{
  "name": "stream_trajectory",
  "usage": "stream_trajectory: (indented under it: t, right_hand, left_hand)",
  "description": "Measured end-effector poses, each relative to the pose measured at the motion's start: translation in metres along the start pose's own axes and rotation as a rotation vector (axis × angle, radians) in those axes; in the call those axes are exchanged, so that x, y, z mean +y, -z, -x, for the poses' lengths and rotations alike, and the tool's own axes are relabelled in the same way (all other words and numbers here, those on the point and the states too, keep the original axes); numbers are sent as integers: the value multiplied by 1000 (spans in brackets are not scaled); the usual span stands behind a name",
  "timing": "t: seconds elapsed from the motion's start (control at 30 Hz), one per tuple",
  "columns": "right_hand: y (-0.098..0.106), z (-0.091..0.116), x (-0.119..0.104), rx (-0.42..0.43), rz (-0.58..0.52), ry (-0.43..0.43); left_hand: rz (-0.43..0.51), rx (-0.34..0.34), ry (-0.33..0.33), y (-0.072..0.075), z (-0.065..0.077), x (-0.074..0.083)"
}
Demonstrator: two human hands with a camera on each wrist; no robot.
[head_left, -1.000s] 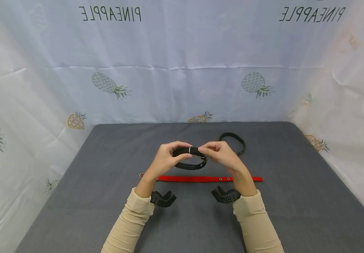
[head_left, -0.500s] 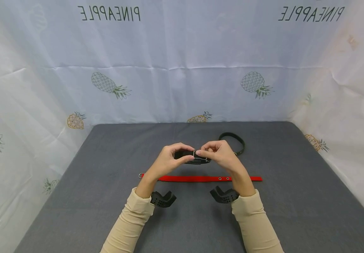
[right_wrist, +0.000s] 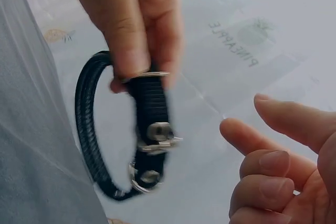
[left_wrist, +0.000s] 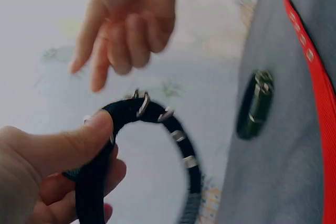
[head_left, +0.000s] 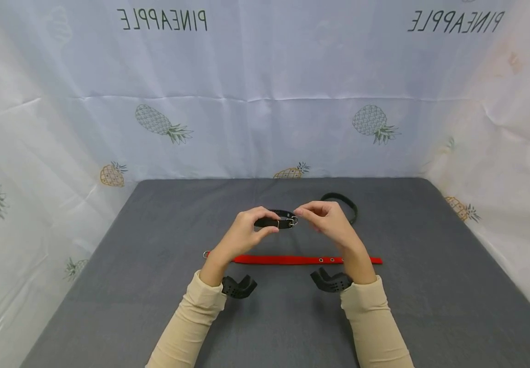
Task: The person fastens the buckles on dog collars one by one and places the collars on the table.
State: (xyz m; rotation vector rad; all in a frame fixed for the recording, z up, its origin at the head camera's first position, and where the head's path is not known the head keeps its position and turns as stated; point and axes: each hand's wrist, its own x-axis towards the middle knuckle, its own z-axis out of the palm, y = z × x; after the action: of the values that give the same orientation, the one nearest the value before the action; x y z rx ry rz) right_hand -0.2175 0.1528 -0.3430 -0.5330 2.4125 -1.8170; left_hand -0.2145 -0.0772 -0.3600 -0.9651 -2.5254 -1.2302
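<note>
My left hand (head_left: 245, 228) pinches a black buckled collar (head_left: 285, 224) between thumb and fingers, above the table. The collar is fastened into a loop. In the right wrist view its metal buckle (right_wrist: 160, 144) and a D-ring (right_wrist: 137, 181) hang below the thumb, near a thin metal keeper (right_wrist: 149, 74). My right hand (head_left: 328, 221) is just right of the buckle. Its thumb and index finger (right_wrist: 247, 136) stand apart with nothing between them, and the other fingers are loosely bent.
A red collar (head_left: 283, 260) with eyelets lies straight across the grey table (head_left: 163, 317), below both hands. Behind my right hand lies a dark green collar (left_wrist: 257, 106), closed into a loop. White pineapple-print cloth (head_left: 265, 133) surrounds the table.
My right fingers have come off the black collar and drawn away to the right. The collar has turned in my left hand, and its buckle now shows at the right end.
</note>
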Motion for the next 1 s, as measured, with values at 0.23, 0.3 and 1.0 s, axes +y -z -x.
stream_trajectory:
  t: [0.23,0.3,1.0]
  right_hand:
    - [12,-2,13,43,-17,-74]
    - [15,-3,18,69,-27,-103]
    - [22,-15,64,140,90,-304]
  left_hand:
    - [-181,6,96,-1,-2,-17]
    - [-201,6,121,2,-5,-26]
    - [-352,31,418,31,1,-114]
